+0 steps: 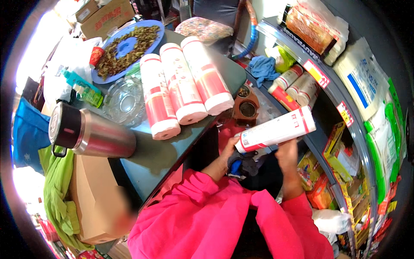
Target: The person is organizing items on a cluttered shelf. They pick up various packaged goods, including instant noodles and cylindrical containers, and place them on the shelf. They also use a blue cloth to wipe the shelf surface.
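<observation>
Between my two hands is a long white roll (275, 131) in plastic wrap with red bands and print. My left hand (229, 148) grips its lower left end. Beneath the right part of the roll, my right hand (287, 150) supports it, with the fingers partly hidden. Three similar wrapped rolls lie side by side on the table: a left one (158, 94), a middle one (182, 84) and a right one (207, 74). More rolls (296, 84) sit on a shelf to the right, beside a blue cloth (262, 68).
On the table (155, 162) stand a steel thermos (103, 132), a glass ashtray (124, 100), a green bottle (90, 95) and a blue tray (158, 27) of dried leaves. Store shelving (315, 139) with packaged goods curves along my right. A cardboard box (93, 194) is at lower left.
</observation>
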A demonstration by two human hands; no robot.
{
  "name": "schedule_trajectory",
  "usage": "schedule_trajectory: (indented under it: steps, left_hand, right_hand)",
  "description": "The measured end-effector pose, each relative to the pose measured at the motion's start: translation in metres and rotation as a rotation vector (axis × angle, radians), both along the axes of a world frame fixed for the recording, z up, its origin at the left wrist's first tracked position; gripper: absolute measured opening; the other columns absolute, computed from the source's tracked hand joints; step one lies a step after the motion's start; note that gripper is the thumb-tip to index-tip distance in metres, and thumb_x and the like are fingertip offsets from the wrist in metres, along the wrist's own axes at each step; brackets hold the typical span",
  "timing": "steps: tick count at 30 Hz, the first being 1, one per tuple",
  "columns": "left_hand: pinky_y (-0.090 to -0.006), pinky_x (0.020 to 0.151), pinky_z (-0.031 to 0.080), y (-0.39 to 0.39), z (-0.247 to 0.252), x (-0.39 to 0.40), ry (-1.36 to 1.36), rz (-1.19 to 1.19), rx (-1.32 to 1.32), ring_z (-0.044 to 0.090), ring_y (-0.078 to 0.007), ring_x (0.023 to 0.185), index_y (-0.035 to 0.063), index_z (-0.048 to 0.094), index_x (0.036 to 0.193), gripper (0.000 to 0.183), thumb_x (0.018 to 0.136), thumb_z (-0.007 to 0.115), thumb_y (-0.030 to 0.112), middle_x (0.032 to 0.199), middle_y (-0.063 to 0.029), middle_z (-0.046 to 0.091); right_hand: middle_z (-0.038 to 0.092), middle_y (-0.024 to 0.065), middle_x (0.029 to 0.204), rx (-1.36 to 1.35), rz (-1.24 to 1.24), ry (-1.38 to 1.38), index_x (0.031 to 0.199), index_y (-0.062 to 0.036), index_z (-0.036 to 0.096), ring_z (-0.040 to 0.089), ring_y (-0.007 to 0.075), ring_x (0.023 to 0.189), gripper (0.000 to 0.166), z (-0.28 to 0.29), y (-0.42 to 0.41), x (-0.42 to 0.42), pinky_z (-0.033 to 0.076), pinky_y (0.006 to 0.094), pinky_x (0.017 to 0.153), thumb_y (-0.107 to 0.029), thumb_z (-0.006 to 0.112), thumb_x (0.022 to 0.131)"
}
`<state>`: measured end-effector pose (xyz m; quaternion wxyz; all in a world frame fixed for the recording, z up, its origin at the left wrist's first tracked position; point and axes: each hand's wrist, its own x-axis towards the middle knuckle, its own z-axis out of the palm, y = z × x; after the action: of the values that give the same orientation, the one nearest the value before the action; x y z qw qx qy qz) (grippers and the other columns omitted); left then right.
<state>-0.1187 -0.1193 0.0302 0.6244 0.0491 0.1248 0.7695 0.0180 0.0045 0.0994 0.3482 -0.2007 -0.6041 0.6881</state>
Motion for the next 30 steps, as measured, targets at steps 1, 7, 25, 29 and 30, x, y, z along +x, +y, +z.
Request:
schedule_trajectory:
  steps: [1, 7, 25, 29, 30]
  left_hand:
    - [-0.0355, 0.086, 0.049, -0.001, 0.011, 0.004, -0.032, -0.004, 0.005, 0.060, -0.0245, 0.098, 0.0011, 0.041, 0.129, 0.064, 0.081, 0.055, 0.040, 0.115, -0.0153, 0.058]
    - [-0.0257, 0.070, 0.049, -0.009, 0.032, 0.015, -0.006, -0.171, 0.197, 0.057, -0.0155, 0.080, 0.0032, 0.038, 0.131, 0.077, 0.079, 0.060, 0.056, 0.104, -0.0131, 0.058]
    - [-0.0336, 0.080, 0.052, -0.006, -0.077, 0.001, -0.144, -0.315, 0.080, 0.059, -0.0236, 0.098, 0.0081, 0.037, 0.133, 0.044, 0.095, 0.043, 0.030, 0.111, -0.0150, 0.057]
    - [-0.0377, 0.089, 0.046, 0.009, -0.089, 0.009, -0.068, -0.134, -0.108, 0.055, -0.0265, 0.105, 0.0070, 0.048, 0.125, 0.040, 0.091, 0.046, 0.029, 0.117, -0.0139, 0.056]
    - [-0.0386, 0.094, 0.042, 0.010, -0.109, 0.007, -0.169, -0.156, -0.084, 0.055, -0.0275, 0.106, 0.0062, 0.052, 0.123, 0.040, 0.088, 0.049, 0.025, 0.120, -0.0132, 0.055]
  right_hand:
    - [0.036, 0.0151, 0.132, 0.027, -0.047, 0.075, 0.138, 0.0020, 0.013, 0.041, 0.0250, 0.120, 0.096, -0.006, -0.013, -0.015, 0.031, 0.0381, 0.102, -0.015, 0.076, 0.067]
    - [0.043, 0.0140, 0.120, 0.291, 0.024, -0.035, 0.133, 0.0041, 0.023, 0.045, 0.0206, 0.109, 0.070, 0.065, 0.003, -0.055, 0.038, 0.0355, 0.094, -0.019, 0.061, 0.079]
    - [0.056, 0.0272, 0.107, 1.120, 0.259, -0.545, 0.116, 0.0063, 0.048, 0.057, 0.0399, 0.096, 0.062, 0.174, -0.048, -0.239, 0.045, 0.0457, 0.084, -0.047, 0.052, 0.084]
    - [0.058, 0.0199, 0.099, 0.953, 0.095, -0.315, 0.112, 0.0043, 0.052, 0.061, 0.0291, 0.080, 0.049, 0.152, -0.025, -0.196, 0.048, 0.0383, 0.071, -0.037, 0.058, 0.085]
    - [0.058, 0.0180, 0.096, 0.886, 0.061, -0.232, 0.111, 0.0037, 0.052, 0.061, 0.0255, 0.075, 0.046, 0.146, -0.023, -0.179, 0.048, 0.0354, 0.067, -0.033, 0.060, 0.085]
